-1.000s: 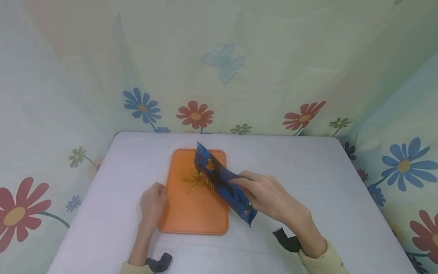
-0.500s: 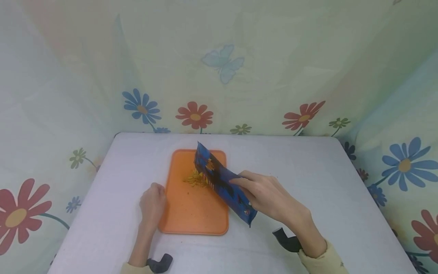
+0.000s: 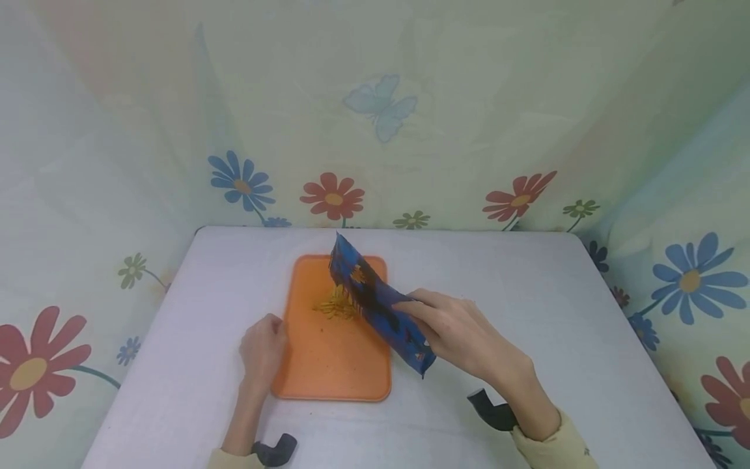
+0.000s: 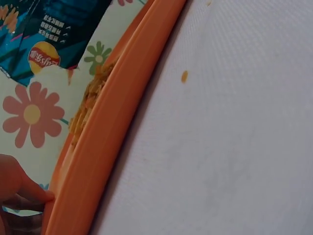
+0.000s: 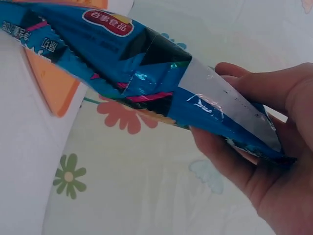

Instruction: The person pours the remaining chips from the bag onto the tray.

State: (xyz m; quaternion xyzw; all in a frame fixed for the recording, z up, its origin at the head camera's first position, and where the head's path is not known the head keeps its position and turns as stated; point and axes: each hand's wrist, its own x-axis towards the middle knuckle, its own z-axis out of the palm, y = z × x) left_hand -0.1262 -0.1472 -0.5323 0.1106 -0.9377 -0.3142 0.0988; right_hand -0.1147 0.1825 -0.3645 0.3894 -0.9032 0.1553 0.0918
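In the head view, a blue chip bag [image 3: 375,299] slants over the orange tray [image 3: 328,365]. My right hand [image 3: 457,329] holds the bag near its lower right end, the thumb on one side and fingers on the other, plain in the right wrist view [image 5: 274,137]. Below the bag's upper left end lies a small pile of yellow, stick-like chips [image 3: 336,306] on the tray. At the tray's left edge is my left hand [image 3: 263,348], fingers curled. The left wrist view shows its fingertips [image 4: 41,193] pinching the tray's rim [image 4: 117,107].
A white-covered table [image 3: 498,280] bears the tray. One small orange crumb [image 4: 184,77] lies on the cloth beside it. Behind and at the sides hangs a flower-printed curtain [image 3: 445,130]. Black bands [image 3: 492,412] sit on both wrists.
The chip bag has shifted slightly up and left in the right hand, its lower end raised a little. My left hand stays at the tray's edge.
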